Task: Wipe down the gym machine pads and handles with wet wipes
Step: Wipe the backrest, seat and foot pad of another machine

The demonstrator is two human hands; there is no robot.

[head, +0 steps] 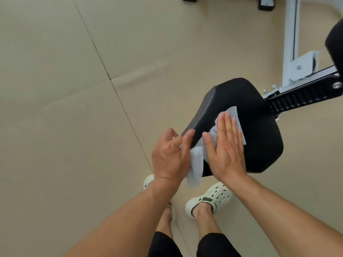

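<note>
Flat on the wipe point(234, 125), the right hand point(226, 145) presses it against the top of the pad point(256, 115), fingers straight and together, pointing up the frame. Left hand point(169, 154): fingers curled over the pad's near-left edge, gripping the wipe's lower end, which hangs off that edge as a crumpled white tail. Wipe: long axis from the tail at lower left, under the right palm, to a flat corner at upper right just past the fingertips. Pad: black, rounded, broader at the near end; long axis from lower left to upper right, the narrow end toward a black ribbed arm point(298, 98). That arm joins a white frame point(291, 39) at upper right; a second black pad point(336, 41) is cut by the right edge. Below the hands, two feet in pale green clogs point(211, 198) stand on a beige floor point(65, 89) crossed by thin seams.
</note>
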